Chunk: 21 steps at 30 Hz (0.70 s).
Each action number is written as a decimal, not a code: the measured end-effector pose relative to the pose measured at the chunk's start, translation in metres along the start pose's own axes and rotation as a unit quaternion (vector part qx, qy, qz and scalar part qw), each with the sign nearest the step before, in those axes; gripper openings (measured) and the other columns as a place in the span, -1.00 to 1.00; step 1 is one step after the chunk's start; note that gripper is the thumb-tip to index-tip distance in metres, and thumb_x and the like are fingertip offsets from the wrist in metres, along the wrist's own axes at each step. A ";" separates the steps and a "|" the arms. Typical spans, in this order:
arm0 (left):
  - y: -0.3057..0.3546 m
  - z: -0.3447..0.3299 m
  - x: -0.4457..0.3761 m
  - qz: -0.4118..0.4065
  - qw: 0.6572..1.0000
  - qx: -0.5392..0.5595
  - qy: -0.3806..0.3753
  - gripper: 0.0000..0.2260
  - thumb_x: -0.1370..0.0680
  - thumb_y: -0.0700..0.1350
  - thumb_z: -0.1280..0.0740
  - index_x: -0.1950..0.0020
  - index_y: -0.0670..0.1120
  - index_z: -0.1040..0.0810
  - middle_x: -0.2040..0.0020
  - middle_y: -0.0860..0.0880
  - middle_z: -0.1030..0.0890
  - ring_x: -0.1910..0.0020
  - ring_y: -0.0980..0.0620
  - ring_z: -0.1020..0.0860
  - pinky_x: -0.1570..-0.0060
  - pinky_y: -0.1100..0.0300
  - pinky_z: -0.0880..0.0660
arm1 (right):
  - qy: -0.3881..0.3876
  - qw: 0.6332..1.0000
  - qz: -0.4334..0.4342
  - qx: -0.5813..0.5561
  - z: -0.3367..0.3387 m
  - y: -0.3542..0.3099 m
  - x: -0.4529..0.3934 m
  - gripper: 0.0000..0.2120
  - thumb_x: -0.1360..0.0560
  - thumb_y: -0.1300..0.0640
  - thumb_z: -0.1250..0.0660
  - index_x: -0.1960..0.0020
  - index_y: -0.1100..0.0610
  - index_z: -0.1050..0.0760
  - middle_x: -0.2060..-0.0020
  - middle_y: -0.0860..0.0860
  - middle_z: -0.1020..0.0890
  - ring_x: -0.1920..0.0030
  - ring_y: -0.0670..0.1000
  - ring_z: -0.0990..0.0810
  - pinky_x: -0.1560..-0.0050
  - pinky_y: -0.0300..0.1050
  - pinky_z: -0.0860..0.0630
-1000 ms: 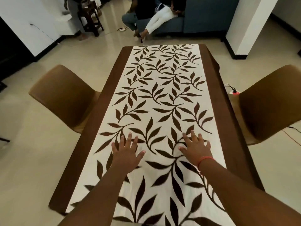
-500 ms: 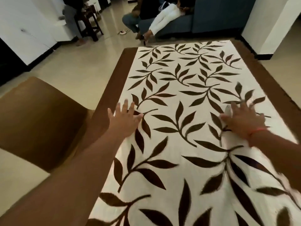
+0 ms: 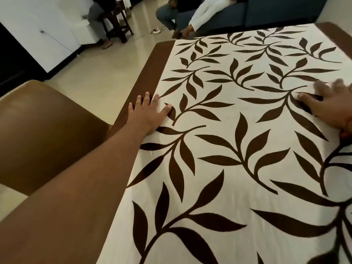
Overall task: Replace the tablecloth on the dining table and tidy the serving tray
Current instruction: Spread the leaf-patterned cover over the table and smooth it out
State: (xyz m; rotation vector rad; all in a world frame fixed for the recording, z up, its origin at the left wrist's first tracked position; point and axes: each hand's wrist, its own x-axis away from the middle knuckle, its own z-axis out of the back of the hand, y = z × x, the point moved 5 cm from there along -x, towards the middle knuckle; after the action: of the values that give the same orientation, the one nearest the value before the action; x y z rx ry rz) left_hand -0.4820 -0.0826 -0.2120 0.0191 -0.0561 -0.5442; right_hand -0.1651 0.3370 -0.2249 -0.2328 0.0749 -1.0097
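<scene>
- The tablecloth (image 3: pixel 238 149) — smooth cream fabric printed with dark brown leaf sprays, brown border on its left edge — lies flat, filling centre and right of frame.
- Left hand (image 3: pixel 147 113), fingers spread, presses flat at the border, gripping nothing.
- Right hand (image 3: pixel 331 107), blurred at the right edge, lies open-palmed on the cloth.
- A rounded tan chair (image 3: pixel 43 130) sits at left.

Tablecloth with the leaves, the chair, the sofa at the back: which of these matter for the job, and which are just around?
Part of the job:
- tablecloth, spread over the table
- left hand, flat at the cloth's brown border
- right hand, blurred, flat on the cloth

Just around:
- brown chair
- blue sofa
- dark stool
- seated people

No serving tray in view.
</scene>
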 end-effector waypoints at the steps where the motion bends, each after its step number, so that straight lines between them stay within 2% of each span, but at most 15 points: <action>1: 0.000 0.000 0.001 -0.003 1.000 -0.003 0.004 -0.24 -0.48 0.49 0.22 -0.61 0.15 0.07 -0.63 -0.02 0.05 -0.60 -0.12 0.11 -0.51 -0.23 0.15 | 0.004 1.000 0.005 0.009 0.003 -0.001 0.002 0.02 -0.24 -0.72 0.19 -0.55 -0.18 0.01 -0.58 0.06 -0.06 -0.57 0.26 0.00 -0.52 0.34 0.04; 6: -0.001 0.001 0.005 -0.003 1.000 -0.004 0.013 -0.24 -0.48 0.49 0.21 -0.61 0.16 0.05 -0.63 0.00 0.03 -0.60 -0.10 0.08 -0.52 -0.20 0.13 | -0.012 0.997 0.038 0.062 0.006 -0.001 0.003 0.00 -0.24 -0.70 0.31 -0.56 -0.23 0.04 -0.58 0.13 -0.04 -0.56 0.29 0.00 -0.50 0.37 0.03; 12: -0.004 0.000 0.005 0.002 1.000 -0.007 0.010 -0.23 -0.46 0.51 0.24 -0.60 0.18 0.06 -0.63 0.01 0.03 -0.60 -0.08 0.08 -0.53 -0.19 0.12 | -0.017 0.996 0.033 0.085 0.012 -0.006 0.016 -0.13 -0.36 -0.63 0.25 -0.57 -0.25 0.06 -0.60 0.04 -0.02 -0.59 0.21 0.03 -0.48 0.41 0.07; 21: -0.013 0.001 0.010 0.015 1.000 -0.012 0.003 -0.23 -0.47 0.51 0.25 -0.60 0.18 0.07 -0.63 0.01 0.03 -0.60 -0.07 0.07 -0.54 -0.16 0.10 | -0.032 0.994 0.032 0.102 0.012 -0.011 0.017 -0.16 -0.38 -0.60 0.26 -0.57 -0.25 0.10 -0.61 0.04 0.00 -0.59 0.19 0.05 -0.48 0.41 0.06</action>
State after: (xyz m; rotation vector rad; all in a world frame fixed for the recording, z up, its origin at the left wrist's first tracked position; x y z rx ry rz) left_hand -0.4803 -0.0988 -0.2105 -0.0035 -0.0430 -0.5154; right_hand -0.1633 0.3190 -0.2103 -0.0753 -0.0790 -0.9388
